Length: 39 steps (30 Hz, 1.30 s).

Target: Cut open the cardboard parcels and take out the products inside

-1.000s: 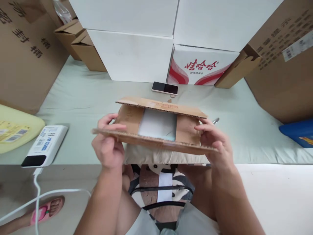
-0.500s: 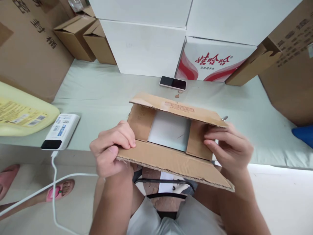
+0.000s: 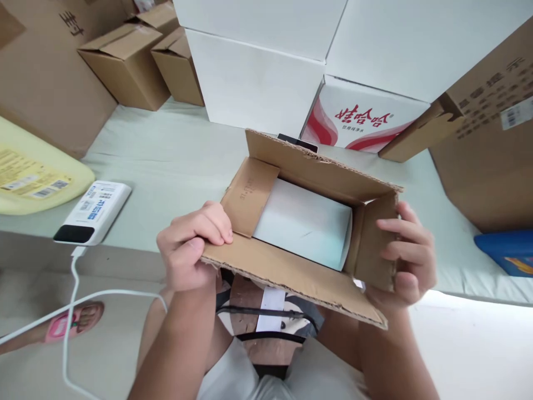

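A brown cardboard box [image 3: 283, 258] is held tilted above my lap, its top flaps apart. Inside it lies a pale white-blue box [image 3: 306, 222]; the left inner flap covers its left end. My left hand [image 3: 194, 244] pinches the near left corner, fingers bent over the near flap. At the right end, my right hand [image 3: 406, 261] has its fingers around the right flap, which is folded outward. The far flap stands up and partly hides a phone [image 3: 297, 143] on the green cloth.
White cartons [image 3: 258, 78] and a red-and-white carton [image 3: 358, 119] stand behind. At the left are a yellow jug [image 3: 37, 172] and a white power bank [image 3: 95, 214] with a cable. A blue packet [image 3: 508, 253] lies right. A person's sandalled foot [image 3: 77, 322] shows lower left.
The far and right flaps have swung outward, showing more of the pale box inside. My right hand has shifted from the inner flap's edge to around it. The view has shifted slightly.
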{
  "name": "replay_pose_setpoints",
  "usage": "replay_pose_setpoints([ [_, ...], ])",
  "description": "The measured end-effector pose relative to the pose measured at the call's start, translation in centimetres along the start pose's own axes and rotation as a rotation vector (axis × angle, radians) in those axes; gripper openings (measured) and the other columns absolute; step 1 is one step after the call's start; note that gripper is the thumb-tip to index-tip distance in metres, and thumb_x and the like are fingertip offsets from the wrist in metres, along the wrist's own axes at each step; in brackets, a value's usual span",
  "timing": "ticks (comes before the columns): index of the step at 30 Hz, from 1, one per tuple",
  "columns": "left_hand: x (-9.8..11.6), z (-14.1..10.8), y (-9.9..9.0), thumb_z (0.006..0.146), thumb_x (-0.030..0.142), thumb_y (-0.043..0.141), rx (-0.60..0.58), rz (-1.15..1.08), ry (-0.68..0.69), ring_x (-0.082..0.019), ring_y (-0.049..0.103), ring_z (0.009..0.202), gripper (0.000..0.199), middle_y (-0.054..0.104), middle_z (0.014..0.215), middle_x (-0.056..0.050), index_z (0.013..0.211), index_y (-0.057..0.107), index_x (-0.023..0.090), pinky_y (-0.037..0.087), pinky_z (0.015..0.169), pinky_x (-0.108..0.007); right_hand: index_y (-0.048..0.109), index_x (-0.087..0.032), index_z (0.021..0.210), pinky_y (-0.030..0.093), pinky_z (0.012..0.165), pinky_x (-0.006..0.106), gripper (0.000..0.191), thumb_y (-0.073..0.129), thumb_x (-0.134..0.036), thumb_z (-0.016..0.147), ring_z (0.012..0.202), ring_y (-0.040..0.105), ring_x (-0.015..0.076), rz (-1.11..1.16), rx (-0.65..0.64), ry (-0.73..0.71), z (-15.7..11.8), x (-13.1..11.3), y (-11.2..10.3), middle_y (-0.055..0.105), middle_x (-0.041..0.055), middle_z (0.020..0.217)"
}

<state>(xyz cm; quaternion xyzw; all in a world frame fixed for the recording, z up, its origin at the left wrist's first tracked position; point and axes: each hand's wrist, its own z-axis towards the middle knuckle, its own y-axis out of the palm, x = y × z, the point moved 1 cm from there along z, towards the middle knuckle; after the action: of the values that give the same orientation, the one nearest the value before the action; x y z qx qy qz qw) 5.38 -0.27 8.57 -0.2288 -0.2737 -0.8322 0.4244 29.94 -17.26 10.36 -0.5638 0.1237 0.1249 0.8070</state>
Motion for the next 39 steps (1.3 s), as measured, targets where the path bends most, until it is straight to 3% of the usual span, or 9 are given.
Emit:
replay_pose_setpoints([
  [5, 0.1, -0.4, -0.1, 0.077, 0.018, 0.052, 0.078, 0.051, -0.063, -0.017, 0.053, 0.049, 0.020, 0.060, 0.053, -0.004, 0.059, 0.062, 0.019, 0.039, 0.051, -0.037, 0.078, -0.026, 0.097, 0.054, 0.098, 0.049, 0.022, 0.063, -0.041, 0.090, 0.116, 0.067, 0.0340, -0.044, 0.100, -0.003, -0.7, -0.2, -3.6, 0.075, 0.0097, 0.108],
  [8, 0.5, -0.6, 0.1, 0.079, 0.019, 0.052, 0.112, 0.069, -0.122, -0.017, 0.055, 0.052, 0.023, 0.060, 0.054, -0.003, 0.058, 0.060, 0.021, 0.040, 0.053, -0.035, 0.074, -0.025, 0.091, 0.053, 0.095, 0.045, 0.011, 0.064, -0.029, 0.091, 0.111, 0.070, 0.0306, -0.128, 0.146, -0.121, -0.9, -0.6, -6.3, 0.076, 0.0070, 0.099],
  [14, 1.2, -0.8, 0.3, 0.077, 0.017, 0.050, 0.127, 0.105, -0.173, -0.016, 0.055, 0.051, 0.023, 0.058, 0.052, 0.000, 0.054, 0.055, 0.021, 0.041, 0.054, -0.034, 0.073, -0.026, 0.095, 0.047, 0.066, 0.036, 0.018, 0.056, -0.030, 0.100, 0.071, 0.068, 0.0198, -0.496, -0.292, -0.275, 1.7, -3.5, -9.3, 0.076, 0.0032, 0.087],
  [17, 1.4, -1.0, 0.3, 0.077, 0.018, 0.048, 0.130, 0.135, -0.185, -0.016, 0.054, 0.051, 0.023, 0.058, 0.052, 0.000, 0.054, 0.053, 0.022, 0.041, 0.055, -0.035, 0.072, -0.025, 0.096, 0.036, 0.051, 0.033, 0.018, 0.055, -0.026, 0.097, 0.058, 0.061, 0.0182, -0.531, -0.528, -0.246, 4.3, -6.4, -7.8, 0.070, 0.0031, 0.074],
  [21, 1.5, -1.3, 0.4, 0.078, 0.021, 0.046, 0.135, 0.181, -0.171, -0.019, 0.053, 0.055, 0.023, 0.056, 0.053, -0.001, 0.055, 0.050, 0.023, 0.046, 0.062, -0.038, 0.072, -0.023, 0.111, 0.039, 0.052, 0.031, 0.026, 0.051, -0.017, 0.096, 0.065, 0.064, 0.0177, -0.476, -0.751, -0.224, 8.4, -9.6, -3.3, 0.072, 0.0072, 0.092],
  [24, 1.6, -1.3, 0.1, 0.079, 0.022, 0.046, 0.139, 0.312, -0.172, -0.027, 0.066, 0.089, 0.016, 0.065, 0.076, -0.006, 0.064, 0.052, 0.024, 0.053, 0.083, -0.045, 0.068, -0.019, 0.125, 0.053, 0.075, 0.035, 0.035, 0.050, -0.015, 0.096, 0.092, 0.070, 0.0229, -0.464, -0.700, -0.304, 10.7, -10.4, -0.8, 0.071, 0.0128, 0.116],
  [27, 1.5, -1.4, -0.4, 0.080, 0.023, 0.045, 0.095, 0.386, -0.232, -0.031, 0.057, 0.129, 0.016, 0.066, 0.108, -0.010, 0.085, 0.060, 0.025, 0.051, 0.104, -0.051, 0.061, -0.019, 0.139, 0.054, 0.098, 0.042, 0.045, 0.047, -0.014, 0.097, 0.121, 0.065, 0.0282, -0.480, -0.629, -0.424, 11.3, -10.1, -0.1, 0.064, 0.0150, 0.137],
  [32, 1.3, -1.6, -1.4, 0.082, 0.023, 0.047, 0.065, 0.392, -0.237, -0.033, 0.045, 0.143, 0.031, 0.051, 0.139, -0.012, 0.107, 0.065, 0.024, 0.044, 0.117, -0.057, 0.053, -0.028, 0.151, 0.055, 0.102, 0.049, 0.054, 0.045, -0.017, 0.099, 0.135, 0.058, 0.0315, -0.570, -0.534, -0.465, 10.8, -9.2, -0.5, 0.053, 0.0136, 0.154],
  [39, 1.3, -1.6, -2.2, 0.086, 0.023, 0.051, -0.085, 0.442, -0.231, -0.034, 0.029, 0.154, 0.039, 0.035, 0.155, -0.008, 0.121, 0.067, 0.027, 0.036, 0.124, -0.057, 0.042, -0.028, 0.159, 0.051, 0.111, 0.054, 0.059, 0.046, -0.024, 0.100, 0.145, 0.051, 0.0318, -0.390, -0.438, -0.499, 13.3, -10.2, -0.4, 0.046, 0.0118, 0.163],
])
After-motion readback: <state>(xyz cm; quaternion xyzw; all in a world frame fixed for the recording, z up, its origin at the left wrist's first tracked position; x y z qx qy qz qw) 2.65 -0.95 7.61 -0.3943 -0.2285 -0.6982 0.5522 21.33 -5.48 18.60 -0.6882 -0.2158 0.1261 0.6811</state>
